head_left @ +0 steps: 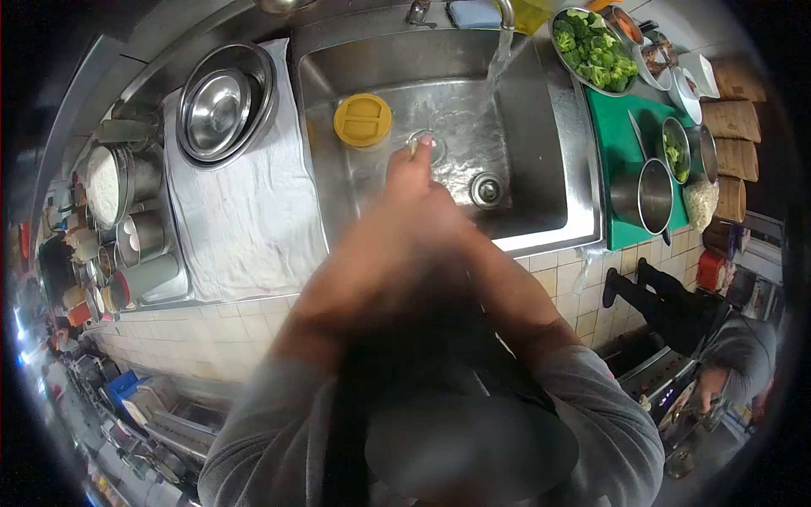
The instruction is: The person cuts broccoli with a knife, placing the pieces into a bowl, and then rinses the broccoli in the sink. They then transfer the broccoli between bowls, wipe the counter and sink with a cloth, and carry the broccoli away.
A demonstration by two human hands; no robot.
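Note:
Both my hands are close together over the steel sink (524, 160), with the forearms meeting in a blur. My left hand (409, 176) reaches farther in, fingers closed around something mostly hidden; a clear round shape (435, 147), possibly glass, shows at its fingertips. Just behind it, my right hand (443, 211) is smeared by motion, and its fingers cannot be made out. A round yellow lid (363, 120) lies in the sink to the left of my hands. From the tap (507, 12), a stream of water (499, 61) runs into the basin, beyond the drain strainer (487, 191).
Nested metal bowls (218, 114) sit on a white towel (245, 228) at left. At right, a broccoli bowl (594, 51) stands near a green board (606, 127) bearing a knife (637, 135) and metal pots (655, 196). Another person (735, 346) works at a stove behind.

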